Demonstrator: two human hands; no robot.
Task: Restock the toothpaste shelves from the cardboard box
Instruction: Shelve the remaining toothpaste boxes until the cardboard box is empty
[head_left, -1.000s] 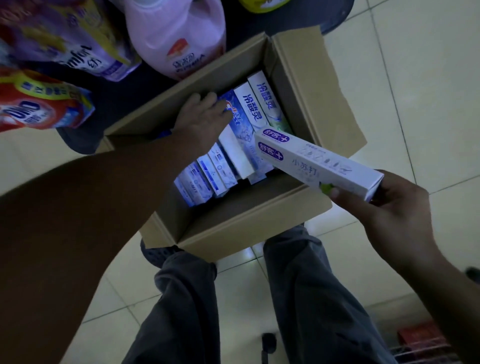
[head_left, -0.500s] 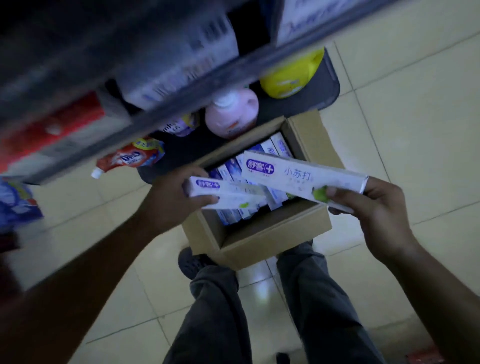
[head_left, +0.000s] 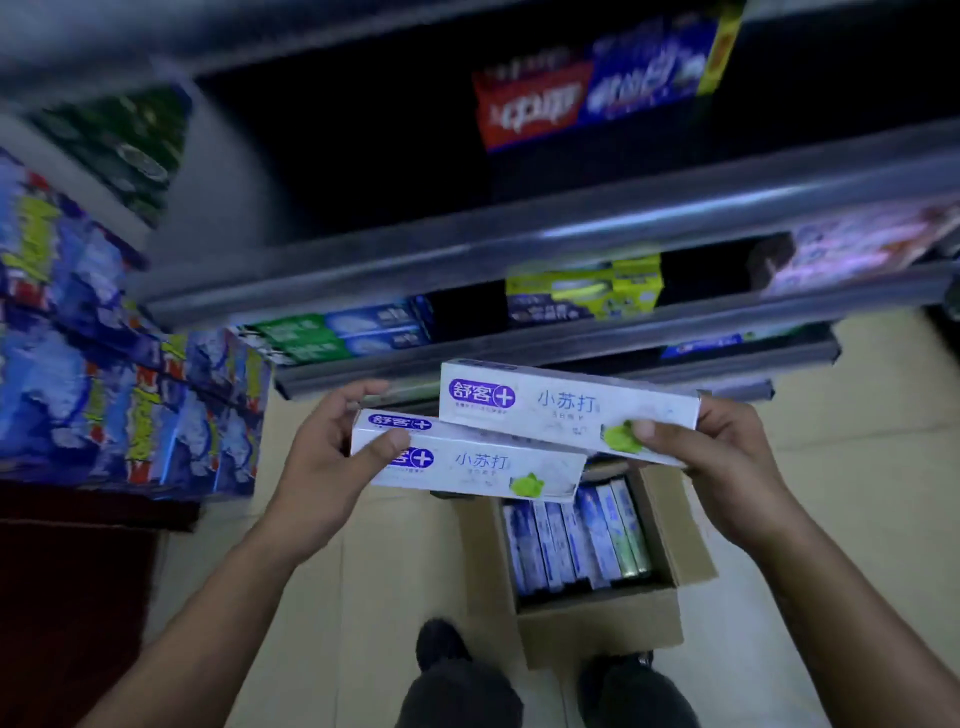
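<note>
Hands now raised from box (head_left: 597, 618) toward shelves (head_left: 519, 234). Left hand (head_left: 322, 467) grips lower carton (head_left: 467, 467); right hand (head_left: 727, 457) pinches upper carton (head_left: 566, 405).

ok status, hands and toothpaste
Left hand grips lower toothpaste carton. Right hand grips upper toothpaste carton. Cardboard box below, part full. Shelves unobstructed.

left hand (head_left: 324, 470): raised, fingers curled, gripping; right hand (head_left: 727, 462): raised, gripping

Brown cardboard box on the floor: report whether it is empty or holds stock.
Partly stocked. The open brown cardboard box holds a row of blue and white toothpaste cartons standing on edge.
</note>
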